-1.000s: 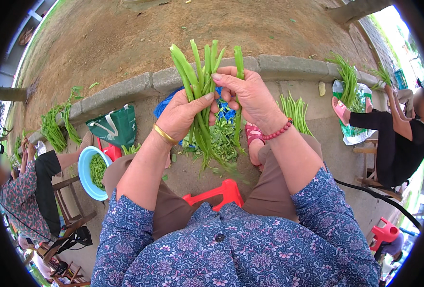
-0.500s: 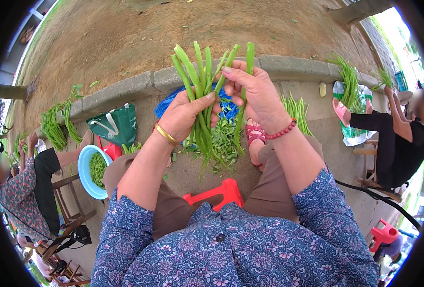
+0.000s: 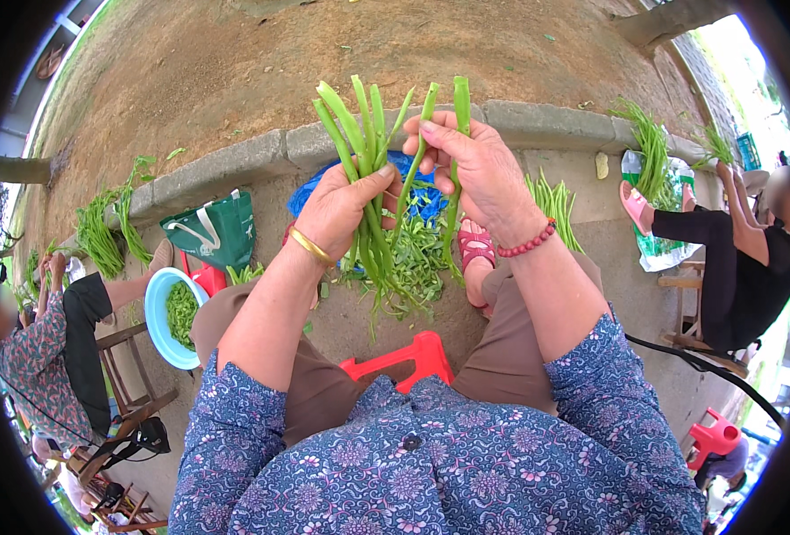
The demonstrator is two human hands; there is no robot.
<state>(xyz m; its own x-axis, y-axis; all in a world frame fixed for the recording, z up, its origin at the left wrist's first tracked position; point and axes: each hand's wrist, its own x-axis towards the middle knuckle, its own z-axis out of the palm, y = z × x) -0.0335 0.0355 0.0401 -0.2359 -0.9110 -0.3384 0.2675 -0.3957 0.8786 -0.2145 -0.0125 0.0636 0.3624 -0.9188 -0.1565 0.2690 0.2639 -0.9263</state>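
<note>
My left hand point(image 3: 343, 212) is closed round a bunch of long green vegetable stems point(image 3: 357, 134), their thick cut ends pointing away from me and their thin ends hanging down. My right hand point(image 3: 489, 178), with a red bead bracelet, pinches a stem point(image 3: 428, 107) between thumb and fingers. A thicker stem point(image 3: 461, 96) stands upright in the same hand, its lower part hanging below the fingers. Under both hands, torn green leaves point(image 3: 417, 263) lie heaped on the ground, partly over a blue plastic bag point(image 3: 310, 190).
Left of my knee stands a light-blue basin point(image 3: 156, 312) holding green pieces, near a green bag point(image 3: 234, 234). More stems point(image 3: 551, 209) lie by my right foot. A stone kerb point(image 3: 538, 125) runs ahead. A red stool point(image 3: 426, 357) shows between my legs. People sit on both sides.
My right hand has drawn one stem away from the bunch, so a gap now shows between them. The bunch in my left hand has shifted slightly left.
</note>
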